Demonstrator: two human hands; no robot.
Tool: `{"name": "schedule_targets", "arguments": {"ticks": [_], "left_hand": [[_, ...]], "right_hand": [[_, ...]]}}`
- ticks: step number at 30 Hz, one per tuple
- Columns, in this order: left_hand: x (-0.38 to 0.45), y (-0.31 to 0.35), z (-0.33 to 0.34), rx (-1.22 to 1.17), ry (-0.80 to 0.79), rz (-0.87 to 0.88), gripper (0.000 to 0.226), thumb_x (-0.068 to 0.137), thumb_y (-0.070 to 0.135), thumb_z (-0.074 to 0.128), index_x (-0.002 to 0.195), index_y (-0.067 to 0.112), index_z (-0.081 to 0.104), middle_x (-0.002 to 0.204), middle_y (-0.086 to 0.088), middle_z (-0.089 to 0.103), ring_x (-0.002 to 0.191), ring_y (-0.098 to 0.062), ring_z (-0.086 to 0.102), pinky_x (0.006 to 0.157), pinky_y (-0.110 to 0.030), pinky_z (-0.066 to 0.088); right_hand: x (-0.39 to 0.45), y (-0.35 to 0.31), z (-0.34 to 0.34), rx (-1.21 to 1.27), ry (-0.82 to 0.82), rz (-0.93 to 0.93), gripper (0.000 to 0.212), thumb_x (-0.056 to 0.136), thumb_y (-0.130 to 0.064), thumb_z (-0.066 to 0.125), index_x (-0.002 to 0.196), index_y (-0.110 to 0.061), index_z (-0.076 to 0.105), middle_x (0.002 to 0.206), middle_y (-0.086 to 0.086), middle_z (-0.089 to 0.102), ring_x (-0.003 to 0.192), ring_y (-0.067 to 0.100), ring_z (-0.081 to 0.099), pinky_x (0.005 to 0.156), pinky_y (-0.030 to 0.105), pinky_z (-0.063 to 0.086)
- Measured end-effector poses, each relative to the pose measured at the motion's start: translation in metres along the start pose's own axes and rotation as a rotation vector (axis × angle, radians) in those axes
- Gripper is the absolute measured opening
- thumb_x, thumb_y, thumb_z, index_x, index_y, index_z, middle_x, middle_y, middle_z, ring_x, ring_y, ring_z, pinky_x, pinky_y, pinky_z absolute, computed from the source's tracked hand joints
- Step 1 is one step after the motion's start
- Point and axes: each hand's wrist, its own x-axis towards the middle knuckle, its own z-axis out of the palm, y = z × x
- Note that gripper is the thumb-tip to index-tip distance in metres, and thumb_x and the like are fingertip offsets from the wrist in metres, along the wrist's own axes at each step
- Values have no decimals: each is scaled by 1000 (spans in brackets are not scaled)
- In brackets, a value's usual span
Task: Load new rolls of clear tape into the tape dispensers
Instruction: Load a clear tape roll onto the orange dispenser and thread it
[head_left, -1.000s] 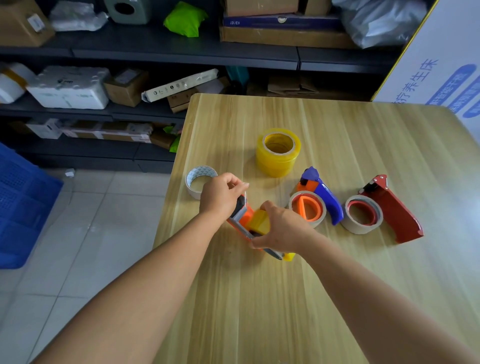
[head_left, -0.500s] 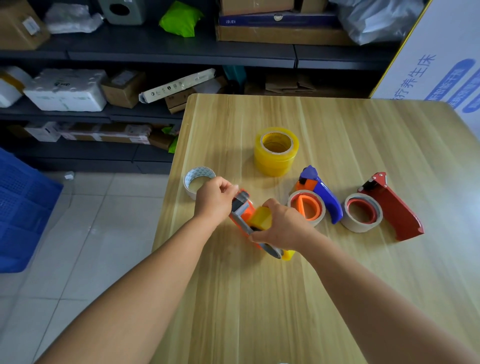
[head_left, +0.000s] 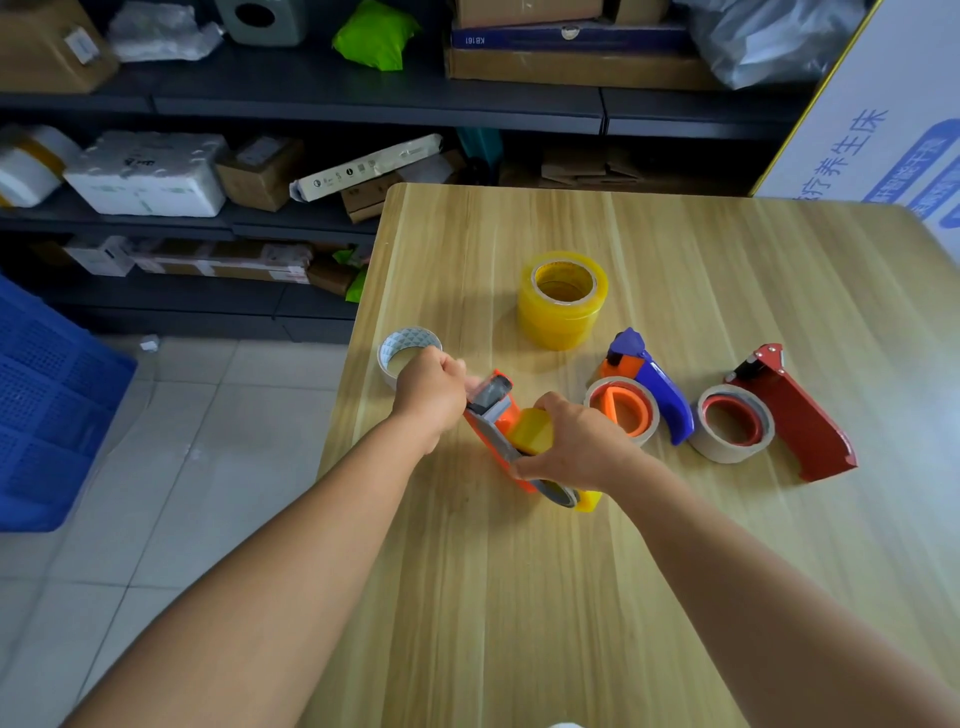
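Note:
An orange tape dispenser (head_left: 498, 421) with a yellowish tape roll (head_left: 532, 431) in it lies tilted at the table's left side. My right hand (head_left: 576, 441) grips its body over the roll. At the dispenser's grey front end my left hand (head_left: 431, 395) is curled, fingers pinching there; what they pinch is hidden. Behind them stands a stack of yellow clear tape rolls (head_left: 562, 299). To the right lie a blue-and-orange dispenser (head_left: 649, 389) and a red dispenser (head_left: 789, 415), each with a pale roll on its hub.
A small empty tape core (head_left: 408, 351) sits near the wooden table's (head_left: 571, 597) left edge, just behind my left hand. Dark shelves (head_left: 311, 98) with boxes run along the back. A blue crate (head_left: 47, 405) stands on the tiled floor at left, and a white printed box (head_left: 893, 130) at right.
My left hand has slid slightly down and left along the dispenser's front end. The right hand keeps the same grip on the dispenser.

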Motion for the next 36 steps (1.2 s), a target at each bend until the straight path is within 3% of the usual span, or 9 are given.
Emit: {"name": "schedule_targets", "arguments": {"ticks": [3, 7, 12, 15, 18, 21, 26, 31, 36], "left_hand": [[3, -4, 4, -144, -78, -55, 18, 95, 28, 38, 86, 18, 50, 95, -5, 69, 94, -25, 66, 86, -49, 54], [-8, 9, 1, -279, -112, -96, 16, 99, 18, 33, 93, 12, 47, 93, 2, 71, 101, -21, 66, 94, -46, 51], [-19, 18, 1, -394, -100, -137, 19, 101, 16, 30, 105, 6, 45, 88, -3, 70, 93, -21, 68, 90, -43, 54], [-24, 27, 4, -392, -107, -67, 18, 102, 20, 27, 99, 10, 41, 87, -5, 71, 83, -19, 70, 79, -36, 57], [-21, 33, 7, -317, -125, 5, 20, 93, 37, 30, 92, 22, 42, 95, -9, 71, 91, -26, 68, 85, -48, 55], [-25, 42, 4, -498, -90, -59, 15, 102, 23, 25, 107, 14, 36, 92, -14, 68, 86, -30, 70, 83, -45, 56], [-26, 48, 1, -571, -4, -47, 14, 104, 17, 25, 109, 11, 37, 91, -11, 68, 71, -22, 71, 65, -32, 58], [-17, 43, -5, -450, -7, -27, 14, 101, 21, 40, 108, 11, 46, 94, -7, 67, 69, -18, 69, 70, -32, 58], [-11, 34, -8, -476, 34, -98, 14, 97, 8, 43, 102, 19, 48, 97, -6, 62, 72, -19, 66, 69, -31, 57]], "right_hand": [[0, 0, 2, -35, 16, -2, 76, 71, -50, 76, 131, -21, 39, 96, -2, 59, 83, 16, 61, 68, 30, 54], [-2, 1, 4, 5, 98, 12, 77, 75, -44, 75, 137, -24, 33, 98, -3, 55, 83, 17, 59, 63, 29, 52], [-2, -1, 1, -37, 92, 52, 73, 75, -44, 75, 132, -20, 37, 97, -2, 55, 81, 16, 57, 58, 27, 47], [-1, -4, 3, -98, 119, 85, 65, 74, -45, 75, 122, -16, 42, 95, 1, 57, 78, 17, 59, 53, 26, 45], [-1, -1, 6, -95, 139, 96, 56, 79, -40, 72, 118, -13, 43, 89, 1, 55, 75, 17, 57, 49, 24, 39], [-2, 4, 4, -44, 116, 124, 52, 80, -39, 71, 117, -12, 45, 87, 0, 55, 78, 17, 57, 54, 25, 44], [-3, 9, 6, 54, 111, 133, 57, 78, -37, 72, 123, -15, 44, 99, 2, 59, 85, 17, 58, 69, 31, 53], [-4, 11, 11, 151, 164, 97, 92, 79, -29, 73, 148, -29, 11, 113, 10, 58, 88, 23, 64, 60, 30, 51], [-10, 11, 12, 152, 220, 59, 84, 80, -34, 73, 141, -30, 16, 124, 10, 48, 88, 23, 62, 70, 35, 58]]}}
